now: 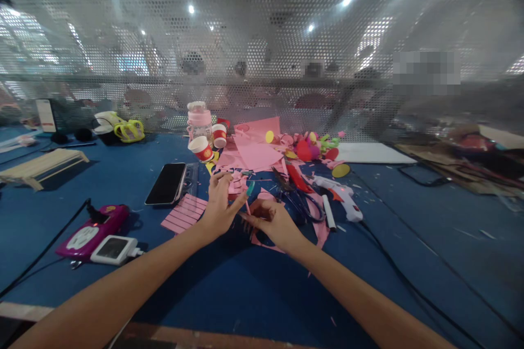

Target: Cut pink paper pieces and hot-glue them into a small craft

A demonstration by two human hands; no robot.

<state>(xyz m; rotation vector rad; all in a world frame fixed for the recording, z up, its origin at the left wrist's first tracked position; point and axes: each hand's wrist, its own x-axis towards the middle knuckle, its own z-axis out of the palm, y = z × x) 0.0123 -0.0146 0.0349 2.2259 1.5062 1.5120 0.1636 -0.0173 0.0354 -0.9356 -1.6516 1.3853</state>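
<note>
Over the middle of the blue table (pixel 229 294), my left hand (pixel 221 206) has its thumb and forefinger spread around a small pink piece with a green-teal strip (pixel 251 188) by the thumb tip. Close on its right, my right hand (pixel 271 220) is closed, its fingertips pinched on a thin pink paper strip (pixel 248 207). Pink paper cut-outs (pixel 268 244) lie beneath and behind both hands. Left of my left hand rests a pink sheet with dark lines (pixel 185 214). Dark-handled scissors (pixel 305 204) are to the right of my right hand.
A white glue gun (pixel 341 196) with a cable and a white stick (pixel 328 212) lie right. A black phone (pixel 166 184), a purple power strip (pixel 96 232) and a wooden stand (pixel 45 166) are left. Behind are paper cups (pixel 200 149), a pink bottle (pixel 199 120) and a mesh screen (pixel 262 38).
</note>
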